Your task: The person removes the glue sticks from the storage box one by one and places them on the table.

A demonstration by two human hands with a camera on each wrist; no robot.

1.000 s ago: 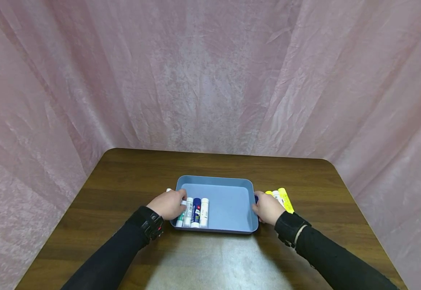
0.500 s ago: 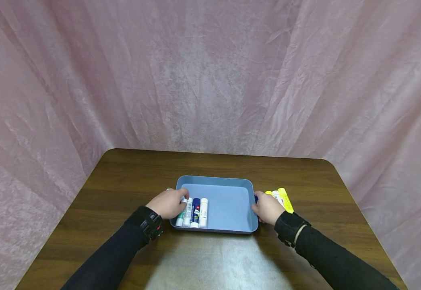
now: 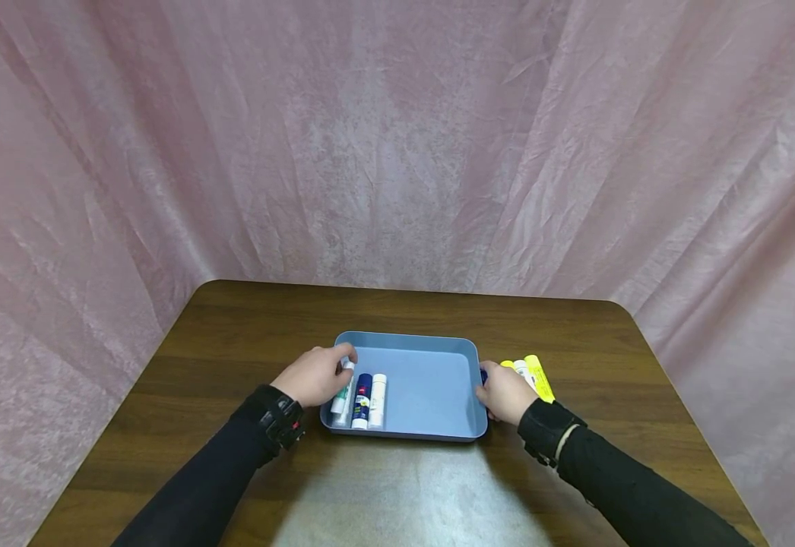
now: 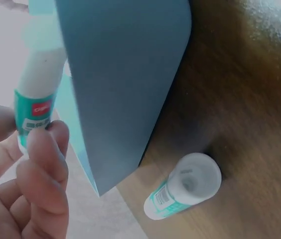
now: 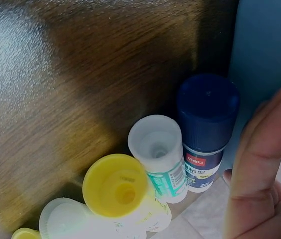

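In the head view a light blue tray (image 3: 433, 387) lies on the table. My left hand (image 3: 307, 377) is at its left side, pinching a green-and-white glue stick (image 4: 37, 105) between thumb and fingers above the rim. Inside the tray, a navy glue stick (image 3: 362, 403) and a white glue stick (image 3: 377, 403) lie side by side; a whitish one is partly hidden beneath the held stick. My right hand (image 3: 505, 391) grips the tray's right rim, its bent finger (image 5: 260, 149) against the wall. Close to that hand is a navy-capped glue stick (image 5: 208, 119).
Right of the tray are several more glue sticks, including a yellow one (image 3: 540, 377) and a green-and-white one (image 5: 165, 164). Outside the tray's left wall, another green-and-white glue stick (image 4: 183, 186) is on the wooden table (image 3: 397, 300). A pink curtain (image 3: 397, 152) hangs behind.
My left hand has shifted slightly left and up, raising the green-and-white glue stick a little. The navy and white glue sticks have slid slightly left. My right hand and the tray stay put.
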